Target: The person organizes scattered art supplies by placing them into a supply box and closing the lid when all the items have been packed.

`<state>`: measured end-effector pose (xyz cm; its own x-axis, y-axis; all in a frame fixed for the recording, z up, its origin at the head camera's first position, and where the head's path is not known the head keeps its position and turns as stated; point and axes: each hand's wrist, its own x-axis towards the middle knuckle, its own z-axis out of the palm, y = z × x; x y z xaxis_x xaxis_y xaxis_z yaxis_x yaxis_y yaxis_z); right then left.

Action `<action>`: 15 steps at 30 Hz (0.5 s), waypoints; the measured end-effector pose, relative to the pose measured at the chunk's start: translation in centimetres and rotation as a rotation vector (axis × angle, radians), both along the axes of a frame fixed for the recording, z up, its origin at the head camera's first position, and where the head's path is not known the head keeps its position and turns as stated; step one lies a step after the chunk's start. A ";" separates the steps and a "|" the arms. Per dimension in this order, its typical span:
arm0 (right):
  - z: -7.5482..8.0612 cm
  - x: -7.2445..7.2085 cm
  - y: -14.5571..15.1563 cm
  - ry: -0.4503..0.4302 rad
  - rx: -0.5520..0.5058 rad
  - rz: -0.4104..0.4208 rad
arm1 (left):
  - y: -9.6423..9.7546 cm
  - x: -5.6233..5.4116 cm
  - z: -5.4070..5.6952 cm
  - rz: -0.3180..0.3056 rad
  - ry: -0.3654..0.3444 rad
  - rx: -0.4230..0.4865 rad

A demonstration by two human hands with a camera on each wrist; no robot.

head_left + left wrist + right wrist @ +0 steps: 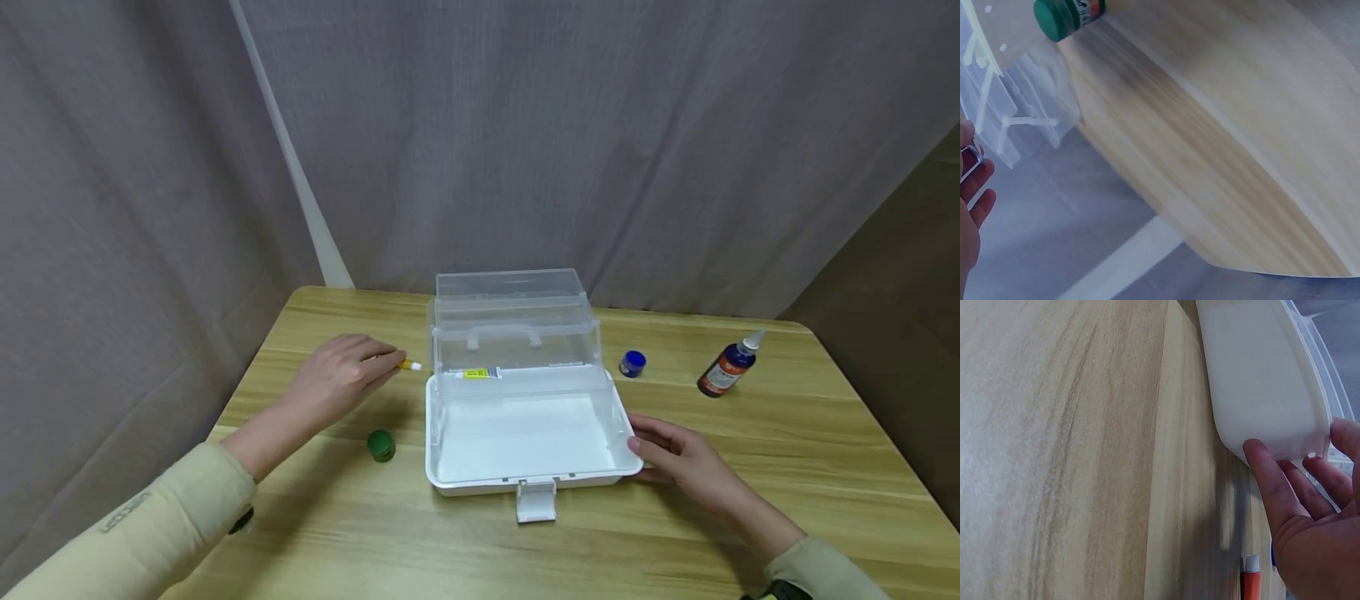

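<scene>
We pinch yellow tube (408,365) in left hand (339,373), just left of open box (525,437); our right hand (686,461) grips box's right rim; tube could drop if pinch slackens, box could slide if right hand tugs

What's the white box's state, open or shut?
The white box is open: its clear tiers stand raised at the back, baring the inside, and the front latch hangs unfastened.
</scene>
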<state>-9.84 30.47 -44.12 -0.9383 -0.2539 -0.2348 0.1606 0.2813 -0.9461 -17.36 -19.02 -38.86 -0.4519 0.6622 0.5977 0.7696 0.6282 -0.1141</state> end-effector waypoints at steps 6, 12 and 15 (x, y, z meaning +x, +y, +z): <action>0.0 -0.1 0.0 -0.013 0.010 -0.014 | 1.0 0.0 0.7 0.003 0.012 -0.027; 0.1 -0.1 0.0 -0.014 0.007 -0.015 | 2.4 0.0 1.3 -0.003 0.031 -0.062; 0.1 -0.1 -0.1 -0.021 0.008 -0.016 | 3.4 0.0 1.5 -0.013 0.028 -0.068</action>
